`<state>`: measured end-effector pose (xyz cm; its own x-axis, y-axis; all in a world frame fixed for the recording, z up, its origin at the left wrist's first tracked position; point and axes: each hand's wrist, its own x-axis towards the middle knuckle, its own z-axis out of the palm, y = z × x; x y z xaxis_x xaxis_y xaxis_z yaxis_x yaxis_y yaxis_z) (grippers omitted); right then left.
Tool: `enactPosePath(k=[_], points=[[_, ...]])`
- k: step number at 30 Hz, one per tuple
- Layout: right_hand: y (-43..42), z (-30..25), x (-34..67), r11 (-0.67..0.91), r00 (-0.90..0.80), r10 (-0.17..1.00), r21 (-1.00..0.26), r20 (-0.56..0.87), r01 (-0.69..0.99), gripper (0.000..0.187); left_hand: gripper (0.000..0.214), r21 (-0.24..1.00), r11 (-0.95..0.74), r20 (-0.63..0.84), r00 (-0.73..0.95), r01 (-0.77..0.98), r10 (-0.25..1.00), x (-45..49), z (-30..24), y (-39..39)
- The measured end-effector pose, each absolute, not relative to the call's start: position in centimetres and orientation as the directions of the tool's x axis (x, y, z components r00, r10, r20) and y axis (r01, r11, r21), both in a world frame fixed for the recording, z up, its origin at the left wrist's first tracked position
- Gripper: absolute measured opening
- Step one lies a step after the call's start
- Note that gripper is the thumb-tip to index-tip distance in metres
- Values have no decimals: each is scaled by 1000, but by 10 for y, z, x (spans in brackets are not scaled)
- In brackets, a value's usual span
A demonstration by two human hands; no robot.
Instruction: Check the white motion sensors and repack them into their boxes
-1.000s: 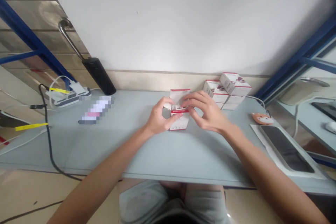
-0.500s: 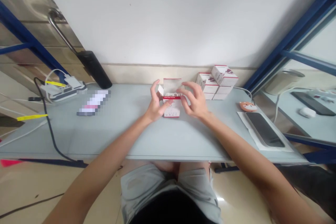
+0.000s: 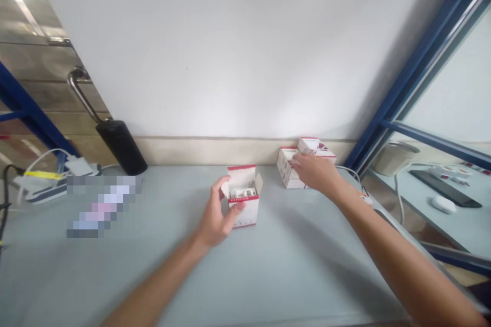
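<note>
A small white box with a red band (image 3: 244,203) stands upright in the middle of the grey table (image 3: 291,265), its top flaps open. My left hand (image 3: 216,214) grips its left side, thumb on the front and fingers behind. My right hand (image 3: 315,171) is stretched to the back right and rests on a stack of similar white and red boxes (image 3: 290,172) by the wall. Its fingers curl over the stack; I cannot see if they grip a box.
A black cylinder (image 3: 120,146) leans at the back left beside a power strip with cables (image 3: 46,181). A blurred flat item (image 3: 102,205) lies left of centre. A blue frame (image 3: 406,82) borders the right, with another desk beyond.
My right hand left the open box and reached back right to the stack. The left hand stays on the box. The camera tilted up and closer.
</note>
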<state>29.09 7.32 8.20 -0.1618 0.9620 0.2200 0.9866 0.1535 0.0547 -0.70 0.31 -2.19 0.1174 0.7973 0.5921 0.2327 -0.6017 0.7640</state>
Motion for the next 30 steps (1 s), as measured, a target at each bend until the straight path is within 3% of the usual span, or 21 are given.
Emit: enactPosePath(k=[4, 8, 13, 16, 18, 20, 22, 26, 30], points=[[74, 76, 295, 149, -162, 970, 79, 181, 986, 31, 62, 795, -584, 578, 86, 165, 811, -2, -28, 2], [73, 78, 303, 169, -174, 965, 42, 199, 985, 28, 61, 749, -642, 641, 68, 162, 765, 2, -34, 5], [48, 95, 294, 244, -187, 949, -213, 254, 946, 20, 64, 674, -723, 718, 98, 150, 689, 6, -33, 8], [14, 111, 257, 539, -364, 821, -388, 440, 747, 16, 65, 676, -725, 717, 109, 129, 688, 6, -29, 9], [-4, 117, 222, 699, -535, 711, -373, 456, 610, 12, 64, 675, -732, 719, 139, 94, 681, 6, -26, 10], [-11, 115, 189, 766, -631, 637, -277, 442, 580, 9, 65, 665, -746, 729, 187, 39, 659, 4, -24, 11], [-9, 109, 166, 718, -615, 688, -243, 384, 652, 12, 65, 658, -753, 736, 216, -1, 642, 3, -23, 12], [2, 98, 154, 564, -481, 824, -366, 298, 740, 16, 68, 653, -756, 736, 207, 34, 645, -1, -28, 12], [5, 96, 158, 583, -470, 811, -417, 348, 697, 16, 73, 674, -734, 708, 211, 84, 675, -3, -34, 12]])
